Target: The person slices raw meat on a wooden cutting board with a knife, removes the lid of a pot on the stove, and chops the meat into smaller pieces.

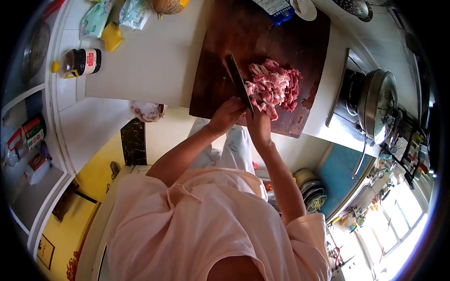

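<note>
A dark-bladed kitchen knife (pixel 238 77) is seen nearly edge-on over the wooden cutting board (pixel 213 75), its tip pointing away from me. My right hand (pixel 259 125) is closed around the knife's near end. Bent together, the fingers of my left hand (pixel 228 115) press against the knife's left side close to my right hand; their tips are partly hidden. Just right of the blade lies a heap of cut raw meat (pixel 276 86), pink and red with pale fat, reaching down to my right hand's fingers.
A packet (pixel 276 10) and a small white dish (pixel 304 8) sit at the board's far edge. On the counter (pixel 140 70) to the left are a dark sauce bottle (pixel 84 62), a yellow cloth (pixel 112 36) and a pumpkin (pixel 168 5). A lidded pan (pixel 378 105) stands on the stove at right.
</note>
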Demonstrator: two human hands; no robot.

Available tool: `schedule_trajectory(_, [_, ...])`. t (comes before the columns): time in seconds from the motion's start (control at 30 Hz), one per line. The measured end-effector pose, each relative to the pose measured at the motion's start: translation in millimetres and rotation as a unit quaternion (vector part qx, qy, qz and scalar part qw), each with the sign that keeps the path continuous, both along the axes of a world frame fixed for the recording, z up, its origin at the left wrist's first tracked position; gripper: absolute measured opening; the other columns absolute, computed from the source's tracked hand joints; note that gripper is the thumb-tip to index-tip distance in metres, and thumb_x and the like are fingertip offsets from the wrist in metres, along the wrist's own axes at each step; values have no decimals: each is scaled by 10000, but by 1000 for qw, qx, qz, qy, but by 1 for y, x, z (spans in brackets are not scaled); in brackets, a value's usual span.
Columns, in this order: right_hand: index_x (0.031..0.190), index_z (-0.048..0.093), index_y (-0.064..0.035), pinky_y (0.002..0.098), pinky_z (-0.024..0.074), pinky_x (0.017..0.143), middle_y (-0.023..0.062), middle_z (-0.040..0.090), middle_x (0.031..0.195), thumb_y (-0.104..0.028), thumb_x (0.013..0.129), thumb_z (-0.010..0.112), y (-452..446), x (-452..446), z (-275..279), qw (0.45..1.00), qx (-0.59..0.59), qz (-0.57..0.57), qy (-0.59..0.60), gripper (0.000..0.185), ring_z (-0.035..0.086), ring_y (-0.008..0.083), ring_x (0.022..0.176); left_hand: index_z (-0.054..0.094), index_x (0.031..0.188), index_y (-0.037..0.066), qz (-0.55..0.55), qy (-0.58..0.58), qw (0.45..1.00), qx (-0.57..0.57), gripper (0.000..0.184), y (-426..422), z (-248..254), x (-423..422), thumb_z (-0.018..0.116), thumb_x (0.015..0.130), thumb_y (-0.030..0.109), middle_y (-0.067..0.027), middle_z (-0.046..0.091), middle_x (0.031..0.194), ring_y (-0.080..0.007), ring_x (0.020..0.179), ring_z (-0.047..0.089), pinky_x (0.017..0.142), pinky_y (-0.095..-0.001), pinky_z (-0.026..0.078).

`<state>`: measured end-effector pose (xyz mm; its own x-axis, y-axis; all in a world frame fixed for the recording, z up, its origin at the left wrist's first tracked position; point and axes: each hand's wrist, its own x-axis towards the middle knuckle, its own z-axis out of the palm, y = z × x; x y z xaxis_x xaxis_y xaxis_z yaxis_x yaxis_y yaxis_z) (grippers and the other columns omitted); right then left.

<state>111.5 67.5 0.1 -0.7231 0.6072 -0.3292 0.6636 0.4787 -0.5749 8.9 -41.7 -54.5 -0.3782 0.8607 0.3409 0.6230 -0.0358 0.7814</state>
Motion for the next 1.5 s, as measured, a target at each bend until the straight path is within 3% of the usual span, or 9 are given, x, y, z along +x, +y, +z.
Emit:
schedule_trajectory(0.27, [985, 609, 2, 452, 461, 566, 215, 596, 698, -174, 905, 541, 23, 7, 40, 995, -14, -29, 89, 205, 593, 421, 658, 643, 929, 41, 50, -51, 996, 45, 189, -16, 13, 0, 693, 747, 41, -112, 600, 1090, -305, 1087, 545, 940, -414, 457])
schedule_trajectory(0.3, [996, 606, 12, 422, 438, 517, 225, 550, 638, -192, 907, 558, 21, 15, 45, 997, 4, -35, 71, 228, 587, 330, 538, 645, 923, 44, 73, -59, 994, 56, 195, -16, 19, -2, 702, 736, 42, -111, 599, 1094, -299, 1090, 546, 932, -410, 462])
schedule_trajectory(0.43, [911, 565, -19, 478, 460, 581, 245, 604, 739, -217, 916, 524, 9, 36, 60, 997, -27, 27, -73, 202, 593, 421, 690, 636, 917, 39, 66, -20, 998, 3, 174, -10, 25, -1, 683, 752, 69, -105, 589, 1094, -301, 1071, 544, 899, -395, 473])
schedule_trajectory(0.67, [916, 571, -19, 495, 459, 544, 243, 606, 717, -235, 910, 525, -2, 45, 42, 996, -16, 40, -83, 220, 588, 431, 638, 648, 915, 35, 75, -26, 996, -30, 137, -3, 5, 4, 659, 784, 70, -113, 590, 1071, -312, 1038, 556, 880, -400, 480])
schedule_trajectory(0.83, [930, 591, 3, 491, 459, 538, 252, 598, 696, -223, 894, 548, 7, -5, -6, 1000, 16, 23, 14, 233, 594, 430, 633, 639, 904, 23, 61, -10, 998, -1, 139, -3, 6, 3, 617, 771, 58, -131, 580, 1088, -325, 1026, 561, 887, -395, 484])
schedule_trajectory(1.0, [928, 602, -6, 497, 455, 553, 246, 593, 693, -214, 887, 556, 13, 10, 28, 997, -17, -2, 74, 216, 590, 439, 643, 628, 937, 33, 57, -15, 998, 31, 175, -9, 6, 1, 631, 763, 51, -123, 580, 1061, -331, 1019, 562, 878, -395, 490])
schedule_trajectory(1.23, [913, 589, -18, 502, 472, 580, 249, 594, 695, -202, 888, 540, -5, 52, 56, 991, -17, 35, -125, 192, 588, 441, 658, 647, 946, 27, 77, -49, 996, -5, 176, -13, 6, -2, 642, 771, 35, -110, 597, 1065, -318, 1025, 570, 874, -398, 491])
schedule_trajectory(1.4, [930, 592, -20, 475, 473, 552, 238, 594, 665, -221, 894, 540, -8, 18, 20, 999, 10, 42, -24, 210, 590, 424, 619, 644, 948, 20, 97, -106, 990, -14, 171, -11, -4, 4, 633, 778, 33, -112, 605, 1080, -305, 1014, 580, 864, -384, 499])
schedule_trajectory(1.5, [916, 594, -5, 451, 464, 531, 235, 589, 645, -219, 892, 550, 6, -14, -1, 998, 19, 62, 17, 220, 584, 411, 586, 643, 942, 21, 75, -42, 996, -28, 149, -12, -9, 4, 618, 796, 28, -114, 603, 1100, -303, 1023, 582, 877, -384, 498])
